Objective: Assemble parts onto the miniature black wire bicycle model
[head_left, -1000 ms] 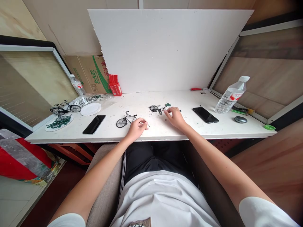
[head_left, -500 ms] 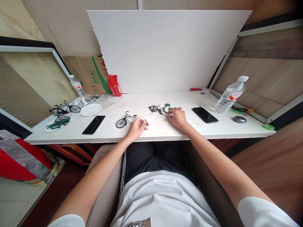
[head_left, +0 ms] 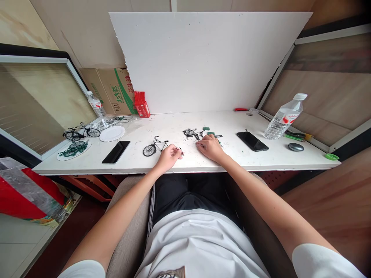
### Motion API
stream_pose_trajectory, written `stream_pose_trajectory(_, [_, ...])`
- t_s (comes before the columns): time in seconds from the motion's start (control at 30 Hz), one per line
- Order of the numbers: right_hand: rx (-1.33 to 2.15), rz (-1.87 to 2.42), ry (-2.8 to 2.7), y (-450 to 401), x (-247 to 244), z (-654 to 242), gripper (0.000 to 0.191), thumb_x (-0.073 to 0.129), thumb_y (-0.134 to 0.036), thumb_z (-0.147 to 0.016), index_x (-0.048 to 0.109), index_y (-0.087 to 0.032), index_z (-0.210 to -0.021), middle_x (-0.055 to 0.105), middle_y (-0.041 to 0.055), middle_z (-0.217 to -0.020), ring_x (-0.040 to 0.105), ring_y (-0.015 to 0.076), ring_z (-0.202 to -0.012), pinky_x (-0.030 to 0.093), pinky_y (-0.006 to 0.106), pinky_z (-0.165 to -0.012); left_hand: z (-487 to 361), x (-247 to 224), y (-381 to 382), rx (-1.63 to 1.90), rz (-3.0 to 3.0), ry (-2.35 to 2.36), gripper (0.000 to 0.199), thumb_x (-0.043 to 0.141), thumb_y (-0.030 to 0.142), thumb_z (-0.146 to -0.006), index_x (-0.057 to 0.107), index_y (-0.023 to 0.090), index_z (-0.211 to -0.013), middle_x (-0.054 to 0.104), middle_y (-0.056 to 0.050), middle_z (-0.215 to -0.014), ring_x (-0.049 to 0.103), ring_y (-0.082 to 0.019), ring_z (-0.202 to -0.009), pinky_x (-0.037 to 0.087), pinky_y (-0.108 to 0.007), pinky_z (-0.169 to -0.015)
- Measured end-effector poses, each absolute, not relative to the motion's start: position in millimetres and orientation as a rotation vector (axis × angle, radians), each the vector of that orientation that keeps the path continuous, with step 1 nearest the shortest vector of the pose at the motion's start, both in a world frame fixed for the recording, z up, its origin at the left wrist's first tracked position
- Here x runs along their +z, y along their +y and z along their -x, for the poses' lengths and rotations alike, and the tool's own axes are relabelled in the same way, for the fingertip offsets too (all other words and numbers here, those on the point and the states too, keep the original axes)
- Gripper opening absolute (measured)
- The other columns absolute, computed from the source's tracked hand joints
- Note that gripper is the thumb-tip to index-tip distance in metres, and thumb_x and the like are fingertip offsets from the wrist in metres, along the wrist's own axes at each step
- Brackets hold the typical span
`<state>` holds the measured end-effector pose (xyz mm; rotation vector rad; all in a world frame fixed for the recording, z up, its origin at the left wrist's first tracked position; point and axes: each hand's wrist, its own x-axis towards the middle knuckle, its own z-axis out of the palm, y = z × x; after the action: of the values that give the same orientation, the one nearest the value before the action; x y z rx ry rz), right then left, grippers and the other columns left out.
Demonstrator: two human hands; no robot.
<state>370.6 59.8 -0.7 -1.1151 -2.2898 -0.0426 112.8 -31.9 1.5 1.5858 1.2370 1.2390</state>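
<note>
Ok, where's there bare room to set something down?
Mostly bare: the back strip from red box to red item; also between right phone and the table's front edge. Crowded: among the small black parts by the right hand, and around the left bottle.

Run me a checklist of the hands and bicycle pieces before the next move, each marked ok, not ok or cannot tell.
1. Left hand holding the small dark part: ok.
2. Right hand holding a piece: cannot tell, fingers hide it.
3. Nearest model bicycle, second wheel: cannot tell, left hand blocks the view.
4. Right hand clear of the loose black pieces: not ok, right beside them.
5. Nearer bottle capped: ok.
</note>
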Motion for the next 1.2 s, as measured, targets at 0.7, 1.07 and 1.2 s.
stream_pose_trajectory(0.7, [-0.092, 1.192, -2.438, 46, 14, -360, 0.022, 0.052, -0.022, -0.105, 0.072, -0.017, -0.097, 0.072, 0.0161, -0.106, 0.058, 0.0326, -0.110, 0.043, 0.044, -0.096, -112, 3, -32, 1.216, -1.594, 1.245, 0.020, 0.067, 0.036, -0.095, 0.057, 0.020, -0.089, 0.077, -0.008, -0.091, 0.079, -0.022, -0.085, 0.058, -0.033, -0.078])
stream_pose_trajectory(1.07, [0.462, 0.737, -2.153, 32, 14, -339, 0.020, 0.047, -0.033, -0.108, 0.062, -0.023, -0.098, 0.068, 0.0100, -0.103, 0.061, 0.0257, -0.100, 0.050, 0.041, -0.091, -111, 4, -33, 1.211, -1.605, 1.162, 0.026, 0.073, 0.041, -0.092, 0.059, 0.019, -0.089, 0.077, -0.007, -0.088, 0.078, -0.022, -0.085, 0.061, -0.037, -0.085])
stream_pose_trajectory(1.2, [0.610, 0.722, -2.076, 26, 12, -328, 0.025, 0.051, -0.042, -0.108, 0.065, -0.023, -0.098, 0.069, 0.0086, -0.102, 0.063, 0.0238, -0.097, 0.050, 0.039, -0.089, -110, 5, -33, 1.185, -1.651, 1.124, 0.026, 0.074, 0.042, -0.092, 0.061, 0.019, -0.090, 0.078, -0.008, -0.089, 0.079, -0.024, -0.088, 0.060, -0.039, -0.090])
